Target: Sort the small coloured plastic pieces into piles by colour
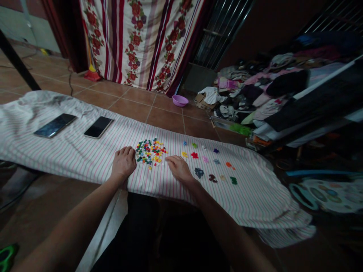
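Observation:
A mixed pile of small coloured beads (150, 152) lies on a striped cloth (119, 132) between my hands. My left hand (124, 162) rests palm down by the pile's left side, its fingers loosely bent and nothing visible in them. At the right edge of the pile, my right hand (179, 167) has thumb and fingertips pinched together; whatever is between them is too small to make out. Beyond it sit small single-colour groups, among them red beads (194, 155), yellow beads (184, 154), dark grey beads (199, 172), brown beads (212, 178), green beads (233, 180) and orange beads (230, 165).
Two phones lie on the cloth at the left, one dark phone (55, 125) and one pale-edged phone (98, 127). On the tiled floor behind stands a purple basin (180, 100). A heap of clothes (255, 83) fills the back right. A floral curtain (138, 41) hangs behind.

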Motion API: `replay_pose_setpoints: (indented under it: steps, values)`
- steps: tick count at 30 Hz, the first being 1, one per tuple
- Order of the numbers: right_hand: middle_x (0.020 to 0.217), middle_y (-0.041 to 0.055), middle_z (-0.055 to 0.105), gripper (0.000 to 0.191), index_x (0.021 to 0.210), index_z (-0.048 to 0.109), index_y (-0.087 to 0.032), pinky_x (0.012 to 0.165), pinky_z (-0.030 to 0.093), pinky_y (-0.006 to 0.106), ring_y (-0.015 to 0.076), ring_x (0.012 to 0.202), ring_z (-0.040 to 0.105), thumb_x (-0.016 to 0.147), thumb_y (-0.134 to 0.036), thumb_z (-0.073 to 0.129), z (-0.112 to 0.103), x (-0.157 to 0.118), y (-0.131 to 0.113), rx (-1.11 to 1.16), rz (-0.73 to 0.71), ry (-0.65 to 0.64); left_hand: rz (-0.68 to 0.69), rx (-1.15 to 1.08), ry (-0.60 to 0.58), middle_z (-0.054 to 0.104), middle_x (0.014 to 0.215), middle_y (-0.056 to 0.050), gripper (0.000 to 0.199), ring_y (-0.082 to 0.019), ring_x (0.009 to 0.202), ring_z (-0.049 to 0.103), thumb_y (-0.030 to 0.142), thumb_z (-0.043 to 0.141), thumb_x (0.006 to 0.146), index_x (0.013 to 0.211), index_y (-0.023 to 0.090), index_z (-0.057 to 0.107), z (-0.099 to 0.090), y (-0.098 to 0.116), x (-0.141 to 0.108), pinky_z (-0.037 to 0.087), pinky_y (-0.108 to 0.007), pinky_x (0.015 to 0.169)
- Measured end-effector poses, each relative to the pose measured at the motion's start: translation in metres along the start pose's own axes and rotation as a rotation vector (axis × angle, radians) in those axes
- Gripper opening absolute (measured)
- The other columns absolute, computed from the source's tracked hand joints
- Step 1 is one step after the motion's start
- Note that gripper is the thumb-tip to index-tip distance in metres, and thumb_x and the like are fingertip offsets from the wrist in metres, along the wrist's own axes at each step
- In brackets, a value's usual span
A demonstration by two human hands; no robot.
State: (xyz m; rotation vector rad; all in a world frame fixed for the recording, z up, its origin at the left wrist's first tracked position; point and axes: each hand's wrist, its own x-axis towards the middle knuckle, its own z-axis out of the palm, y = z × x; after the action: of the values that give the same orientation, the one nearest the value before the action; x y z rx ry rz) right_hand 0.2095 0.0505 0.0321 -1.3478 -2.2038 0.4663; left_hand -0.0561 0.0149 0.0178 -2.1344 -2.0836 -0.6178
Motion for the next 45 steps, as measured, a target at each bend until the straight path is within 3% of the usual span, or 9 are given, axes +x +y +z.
replay_pose_setpoints:
  steps: [5,12,25,34,37,45]
  values:
    - [0.106,0.0063,0.071,0.032,0.102,0.075,-0.024,0.098,0.045,0.036,0.0204,0.103,0.062,0.087,-0.015,0.048,0.015,0.03,-0.005,0.037,-0.015,0.029,0.002,-0.014,0.011,0.063,0.125,-0.011,0.025,-0.029,0.118,0.054,0.023,0.041,0.091,0.107,0.02,0.059,0.003,-0.001,0.0,0.04,-0.045,0.094]
    - [0.11,0.006,0.07,0.034,0.106,0.075,-0.024,0.099,0.042,0.035,0.0199,0.103,0.058,0.09,-0.012,0.047,0.027,0.059,-0.01,-0.11,-0.009,-0.01,0.009,-0.011,0.037,0.063,0.12,-0.011,0.024,-0.028,0.116,0.054,0.022,0.04,0.091,0.105,0.02,0.06,0.003,0.0,0.0,0.041,-0.045,0.094]
    - [0.106,0.0085,0.069,0.033,0.108,0.076,-0.021,0.095,0.04,0.029,0.0213,0.103,0.056,0.092,-0.016,0.048,0.037,0.105,-0.013,-0.289,0.14,-0.003,0.007,0.003,0.025,0.064,0.121,-0.011,0.025,-0.028,0.116,0.054,0.022,0.039,0.093,0.106,0.019,0.059,0.002,0.002,0.001,0.042,-0.045,0.093]
    - [0.104,0.0094,0.069,0.026,0.1,0.077,-0.021,0.09,0.04,0.029,0.0217,0.102,0.056,0.092,-0.026,0.053,0.043,0.127,-0.023,-0.363,0.253,-0.034,0.005,0.005,0.024,0.063,0.124,-0.011,0.024,-0.028,0.119,0.054,0.021,0.041,0.092,0.107,0.019,0.059,0.003,0.002,0.001,0.042,-0.044,0.095]
    - [0.103,0.009,0.069,0.023,0.095,0.077,-0.021,0.091,0.04,0.029,0.0219,0.102,0.055,0.089,-0.024,0.055,0.046,0.133,-0.024,-0.372,0.258,-0.02,0.006,0.007,0.03,0.063,0.123,-0.011,0.024,-0.028,0.118,0.054,0.021,0.04,0.093,0.106,0.019,0.059,0.002,0.002,0.001,0.042,-0.044,0.095]
    - [0.106,0.0095,0.068,0.028,0.105,0.075,-0.023,0.092,0.041,0.03,0.0227,0.104,0.054,0.088,-0.016,0.054,0.053,0.143,-0.023,-0.38,0.203,-0.025,-0.001,-0.004,0.029,0.063,0.12,-0.012,0.023,-0.027,0.117,0.054,0.021,0.041,0.092,0.104,0.02,0.06,0.001,0.003,0.002,0.042,-0.045,0.094]
